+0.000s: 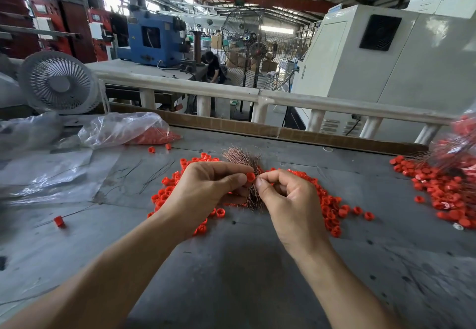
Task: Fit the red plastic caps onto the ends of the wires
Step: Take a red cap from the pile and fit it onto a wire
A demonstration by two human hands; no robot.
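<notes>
My left hand (208, 187) pinches a small red cap (250, 176) between thumb and forefinger and also holds a bundle of thin copper-coloured wires (240, 157) that fans out above and below the fist. My right hand (286, 197) pinches a single fine wire end right beside the cap; the wire itself is too thin to make out. Loose red caps (332, 213) lie scattered on the grey table (244, 264) under and around both hands.
A clear plastic bag with red caps (134, 130) lies at the back left, with flat plastic sheets (51, 174) beside it. One capped wire (59, 221) lies at the left. A heap of capped wires (448, 187) fills the right edge. A white fan (59, 81) stands behind.
</notes>
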